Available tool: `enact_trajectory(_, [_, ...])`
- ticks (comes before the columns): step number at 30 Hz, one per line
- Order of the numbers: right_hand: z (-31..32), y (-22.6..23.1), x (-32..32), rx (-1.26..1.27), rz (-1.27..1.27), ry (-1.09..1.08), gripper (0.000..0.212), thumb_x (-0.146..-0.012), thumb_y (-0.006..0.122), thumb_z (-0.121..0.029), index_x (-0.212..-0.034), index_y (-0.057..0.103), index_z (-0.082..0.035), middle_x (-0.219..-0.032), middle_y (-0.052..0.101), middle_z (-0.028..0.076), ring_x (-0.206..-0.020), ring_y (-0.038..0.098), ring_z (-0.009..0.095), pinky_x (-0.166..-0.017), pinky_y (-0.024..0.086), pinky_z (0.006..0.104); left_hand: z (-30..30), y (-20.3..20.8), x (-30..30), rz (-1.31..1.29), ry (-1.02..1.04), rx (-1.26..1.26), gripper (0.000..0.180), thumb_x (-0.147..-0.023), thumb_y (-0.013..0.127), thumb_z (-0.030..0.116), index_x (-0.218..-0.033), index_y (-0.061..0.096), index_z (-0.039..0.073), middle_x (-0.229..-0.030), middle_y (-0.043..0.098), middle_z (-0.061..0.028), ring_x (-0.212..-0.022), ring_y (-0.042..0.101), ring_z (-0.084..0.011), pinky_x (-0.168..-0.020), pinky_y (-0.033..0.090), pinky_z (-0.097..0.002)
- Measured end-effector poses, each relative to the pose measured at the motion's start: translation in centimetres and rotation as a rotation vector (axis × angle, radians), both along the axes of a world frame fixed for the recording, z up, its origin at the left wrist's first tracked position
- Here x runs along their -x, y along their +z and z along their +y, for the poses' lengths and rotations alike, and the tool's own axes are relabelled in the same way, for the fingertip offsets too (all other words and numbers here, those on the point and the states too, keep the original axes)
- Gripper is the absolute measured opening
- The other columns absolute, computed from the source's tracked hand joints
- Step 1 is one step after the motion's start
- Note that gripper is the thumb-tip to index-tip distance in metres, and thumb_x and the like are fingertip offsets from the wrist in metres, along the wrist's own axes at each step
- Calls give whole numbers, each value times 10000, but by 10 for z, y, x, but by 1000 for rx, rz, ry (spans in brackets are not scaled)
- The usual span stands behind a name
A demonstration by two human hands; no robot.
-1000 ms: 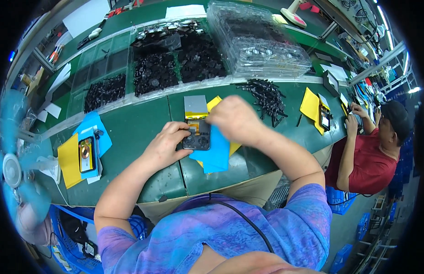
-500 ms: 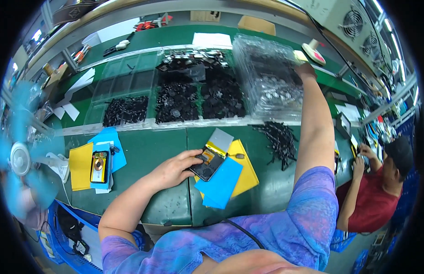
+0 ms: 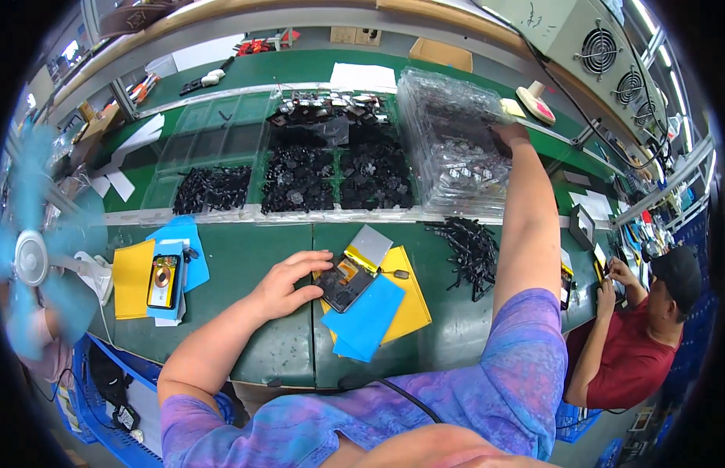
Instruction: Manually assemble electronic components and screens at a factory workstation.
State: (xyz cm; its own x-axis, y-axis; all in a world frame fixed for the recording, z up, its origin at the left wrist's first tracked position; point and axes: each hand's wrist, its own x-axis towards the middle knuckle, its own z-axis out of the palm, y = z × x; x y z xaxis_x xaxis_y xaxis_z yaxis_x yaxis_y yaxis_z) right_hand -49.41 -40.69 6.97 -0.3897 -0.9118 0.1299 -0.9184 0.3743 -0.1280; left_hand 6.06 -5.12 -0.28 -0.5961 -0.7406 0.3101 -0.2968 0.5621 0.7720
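An opened black phone body [image 3: 348, 282] with an orange inner part lies tilted on blue sheets [image 3: 370, 320] and a yellow sheet [image 3: 413, 292]. At its upper edge is a silver-and-yellow flap [image 3: 370, 246]. My left hand [image 3: 280, 288] rests at the phone's left edge, its fingers and thumb stretched apart. Far off to the right, my right hand [image 3: 512, 136] reaches to the right side of a stack of clear plastic trays [image 3: 456, 140] holding small parts. Its fingers look dark there and I cannot make out what they touch. A small dark part [image 3: 401, 274] sits on the yellow sheet.
Black strip-like parts [image 3: 465, 253] lie heaped below the stack. Divided trays of dark parts [image 3: 300, 175] line the back. Another opened phone [image 3: 163, 282] lies on coloured sheets at left, near a blue fan [image 3: 31, 257]. A co-worker in red [image 3: 636, 359] works at right.
My left fingers have drawn back from over the phone to its left edge. My right hand has shifted slightly left and down at the tray stack. The whole view has shifted a little.
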Motion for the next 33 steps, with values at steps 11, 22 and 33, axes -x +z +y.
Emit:
enact_trajectory(11, [8,5,8,502,-147,-95,428,-819,723,-443,-1062,753,-92,-1042,736,161,-993,707,305,-840,545,404,10,1,1,165,286,170,219,-896,650,94,-1094,681,5,-1211,667,-168,-1131,637,-331,-970,498,-396])
enact_trajectory(22, [273,0,-227,391,-1554,655,205,-893,712,-79,-1074,645,-10,-868,724,48,-746,668,105,-615,426,220,32,31,35,494,98,-477,373,-983,613,140,-1315,568,-23,-1274,624,-142,-1132,622,-213,-994,490,-350])
enact_trajectory(33, [359,-25,-325,692,-672,997,272,-837,731,-12,-1102,687,-46,-1035,671,87,-908,662,193,-802,529,328,19,27,61,1151,218,-770,154,-1037,521,129,-1154,589,57,-1098,656,-59,-998,655,-162,-894,570,-363])
